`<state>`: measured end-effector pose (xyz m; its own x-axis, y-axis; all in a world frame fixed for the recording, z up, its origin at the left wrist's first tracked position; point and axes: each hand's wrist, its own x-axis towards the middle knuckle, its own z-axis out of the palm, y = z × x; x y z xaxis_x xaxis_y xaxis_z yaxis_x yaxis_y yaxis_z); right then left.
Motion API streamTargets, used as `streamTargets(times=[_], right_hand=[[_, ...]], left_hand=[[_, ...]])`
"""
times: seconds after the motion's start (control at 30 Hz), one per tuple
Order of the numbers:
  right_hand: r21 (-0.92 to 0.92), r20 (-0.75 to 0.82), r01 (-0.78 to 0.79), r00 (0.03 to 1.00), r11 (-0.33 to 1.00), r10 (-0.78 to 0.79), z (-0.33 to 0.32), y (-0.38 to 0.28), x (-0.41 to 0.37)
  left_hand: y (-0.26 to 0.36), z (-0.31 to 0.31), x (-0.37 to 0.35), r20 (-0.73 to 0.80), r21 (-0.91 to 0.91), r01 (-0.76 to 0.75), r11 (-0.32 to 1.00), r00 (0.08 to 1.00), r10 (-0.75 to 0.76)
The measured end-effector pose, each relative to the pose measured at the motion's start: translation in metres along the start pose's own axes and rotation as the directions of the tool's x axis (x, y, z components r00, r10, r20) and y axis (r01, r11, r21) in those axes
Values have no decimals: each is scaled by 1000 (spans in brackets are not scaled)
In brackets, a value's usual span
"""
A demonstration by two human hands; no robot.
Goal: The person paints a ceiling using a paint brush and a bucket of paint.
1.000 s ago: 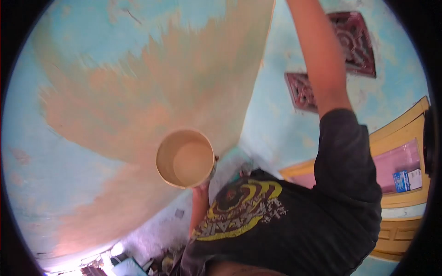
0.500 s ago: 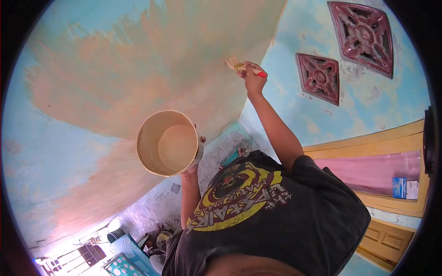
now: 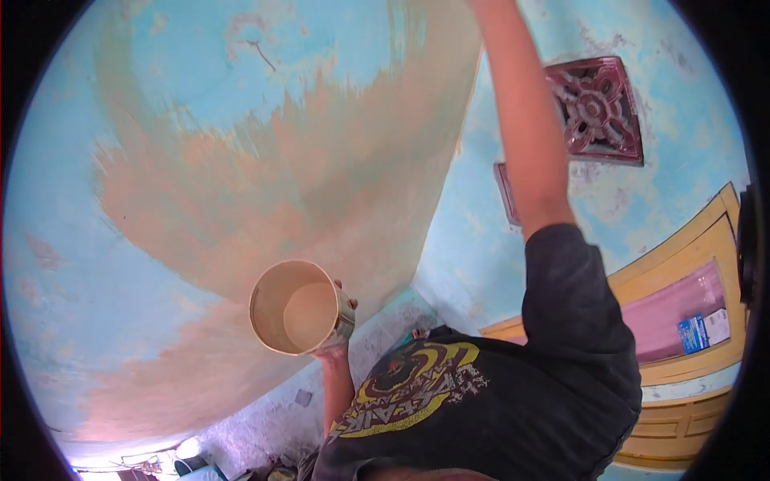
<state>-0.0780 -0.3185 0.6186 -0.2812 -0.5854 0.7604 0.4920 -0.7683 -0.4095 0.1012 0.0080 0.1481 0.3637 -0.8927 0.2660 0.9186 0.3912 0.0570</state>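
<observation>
My left hand is closed around the side and base of a cream paint bucket, its fingertips showing at the bucket's right side. The bucket tilts so that its mouth faces me, and beige paint lies inside. My right arm stretches up along the wall corner to the top edge, where the hand is cut off. Neither the right hand nor the paintbrush shows now. On the light blue wall, a broad patch of beige paint has ragged brush strokes along its upper border.
A dark red carved vent block sits in the right wall, with a second one partly behind my arm. Lower right is a yellow wooden frame with a pink curtain and a small blue box. Household items crowd the lower left.
My right hand has gone up and out of view with the paintbrush it held. The view has tilted upward, so the bucket in my left hand appears lower and more wall shows.
</observation>
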Motion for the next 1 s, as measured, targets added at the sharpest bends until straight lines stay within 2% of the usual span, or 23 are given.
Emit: streamTargets(times=[0.1, 0.17, 0.2, 0.23, 0.27, 0.37, 0.43, 0.5, 0.57, 0.63, 0.67, 0.73, 0.77, 0.8, 0.87, 0.9, 0.97, 1.0], right_hand=[[19, -80, -29, 996, 999, 30, -53, 69, -68], [66, -244, -142, 957, 988, 154, -94, 104, -158], [23, -320, -261, 913, 965, 254, -110, 104, -202], [-20, -321, -383, 877, 923, 357, -130, 104, -235], [-66, -328, -523, 816, 850, 476, -152, 100, -266], [-185, -217, -569, 819, 801, 531, -153, 39, -310], [-312, -93, -585, 803, 749, 588, -134, -9, -310], [-418, 95, -557, 758, 718, 645, -120, -43, -300], [-496, 321, -489, 665, 718, 674, -107, -67, -289], [-643, 543, -289, 481, 709, 688, -80, -80, -287], [-684, 628, -166, 360, 710, 690, -67, -82, -292], [-647, 746, 9, 214, 763, 630, -54, -67, -307], [-663, 748, 139, 107, 735, 655, -55, -56, -313], [-656, 733, 273, 5, 704, 681, -59, -45, -321], [-617, 716, 402, -73, 677, 695, -66, -23, -340], [-592, 693, 460, -127, 661, 709, -68, -14, -344], [-536, 668, 553, -185, 638, 721, -72, -6, -344], [-506, 672, 580, -199, 639, 713, -73, -6, -339]], left_hand=[[1, -1, 6, 53, 35, 14, 999, 998, -16], [2, -10, 10, 39, 91, 42, 995, 998, -45], [7, -25, 13, 3, 128, 57, 990, 998, -58], [10, -35, 2, -61, 165, 65, 984, 997, -56], [8, -33, -12, -39, 133, 93, 987, 995, -89], [5, -26, 2, -7, 30, 160, 987, 987, -160], [-4, -36, 3, -152, -45, -23, 999, 988, 16], [-2, -6, 13, -451, -167, -22, 986, 891, -56], [-8, -5, 13, -462, -203, 30, 979, 878, -122], [-23, -28, 9, -207, -133, 128, 983, 966, -154], [-30, -34, 7, -246, -131, 143, 981, 954, -172], [-40, -39, 8, -313, -124, 173, 977, 928, -204], [-43, -40, 5, -244, -117, 143, 983, 955, -168], [-47, -47, 1, -341, 28, 109, 994, 935, -93], [-58, -58, 3, -453, 318, 65, 946, 887, 91], [-57, -45, 6, -392, 153, 43, 987, 920, 21], [-58, -36, 7, -333, 18, 34, 999, 943, -26], [-60, -37, 9, -344, 30, 37, 999, 939, -24]])
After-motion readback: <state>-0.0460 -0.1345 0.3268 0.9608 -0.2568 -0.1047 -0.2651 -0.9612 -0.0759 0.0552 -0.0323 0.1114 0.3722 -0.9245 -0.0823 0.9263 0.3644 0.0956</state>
